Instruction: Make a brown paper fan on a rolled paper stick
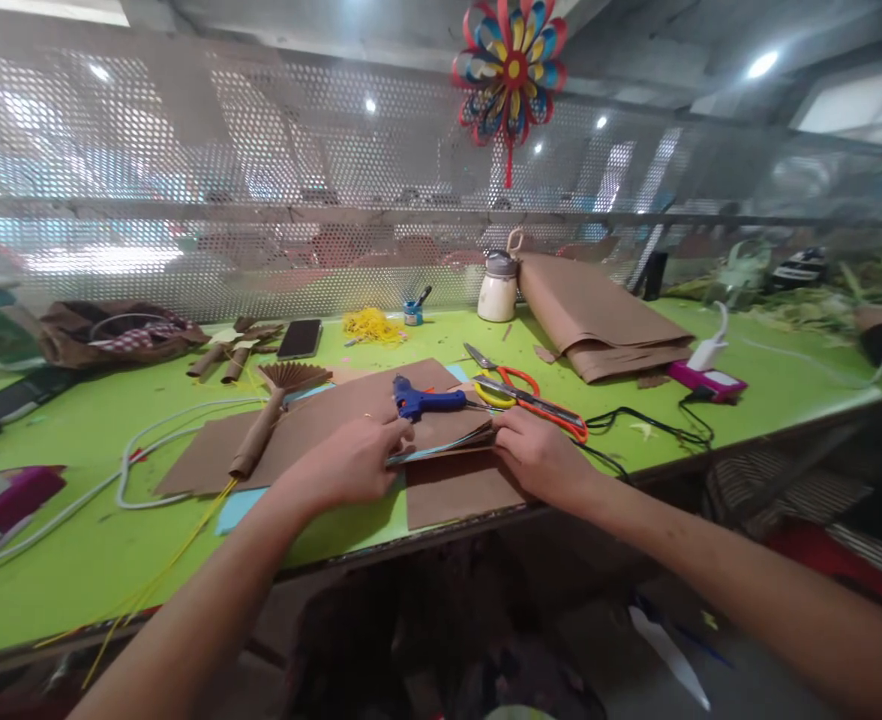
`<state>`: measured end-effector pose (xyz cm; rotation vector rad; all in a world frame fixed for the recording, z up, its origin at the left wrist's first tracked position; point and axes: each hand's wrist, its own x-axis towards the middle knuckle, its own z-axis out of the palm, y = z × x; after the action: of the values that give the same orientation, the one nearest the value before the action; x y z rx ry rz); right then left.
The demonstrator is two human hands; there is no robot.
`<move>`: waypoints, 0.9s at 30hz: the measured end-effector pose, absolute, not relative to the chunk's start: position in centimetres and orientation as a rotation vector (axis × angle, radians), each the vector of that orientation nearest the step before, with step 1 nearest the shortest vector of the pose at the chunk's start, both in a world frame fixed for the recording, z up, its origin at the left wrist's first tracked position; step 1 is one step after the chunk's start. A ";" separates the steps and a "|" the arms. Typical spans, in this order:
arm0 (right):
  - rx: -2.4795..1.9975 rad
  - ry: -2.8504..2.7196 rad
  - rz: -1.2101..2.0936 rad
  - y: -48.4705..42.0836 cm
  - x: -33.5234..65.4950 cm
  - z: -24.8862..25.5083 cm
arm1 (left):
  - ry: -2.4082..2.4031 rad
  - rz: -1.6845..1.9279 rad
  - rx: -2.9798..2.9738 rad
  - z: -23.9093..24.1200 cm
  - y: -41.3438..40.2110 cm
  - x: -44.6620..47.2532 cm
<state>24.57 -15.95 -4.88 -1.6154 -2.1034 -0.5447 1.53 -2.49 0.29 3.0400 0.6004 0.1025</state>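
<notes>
My left hand (pixel 362 455) is closed on the left end of a thin stack of folded brown paper (pixel 445 442), fingertips pinching its edge. At the other end my right hand (pixel 537 452) grips the same paper, thumb and fingers together. Pale blue shows between the layers. Below it lies a flat brown sheet (pixel 463 495) near the table's front edge. Just beyond my hands a blue glue gun (pixel 427 402) rests on brown paper. Scissors with orange handles (pixel 542 405) lie beside it, close to my right hand. Left of my left hand sits a rolled paper tube (pixel 259 440) with a pleated fan top.
Large folded brown paper (pixel 598 310) and a white bottle (pixel 497 290) stand at the back. Yellow strands (pixel 372 326), a small blue jar (pixel 413 311) and a phone (pixel 300 340) lie behind. Purple power strips (pixel 707 382) and cables flank the green table (pixel 366 535).
</notes>
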 end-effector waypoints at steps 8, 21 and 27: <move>-1.679 -2.027 -0.619 -16.7 23.9 -5.0 | 0.693 0.135 3.135 -0.2 -2.6 0.6; -1.357 -2.278 -0.412 -18.6 25.5 -5.2 | 0.682 0.327 2.962 -1.5 -1.9 -0.7; -1.332 -2.260 -0.407 -17.6 26.0 -5.3 | 0.867 0.358 2.936 -0.8 -1.6 -0.3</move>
<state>26.00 -17.60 -5.30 -1.3318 -2.2597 -0.4074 -0.31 -1.61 -0.79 2.9362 0.8670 0.3578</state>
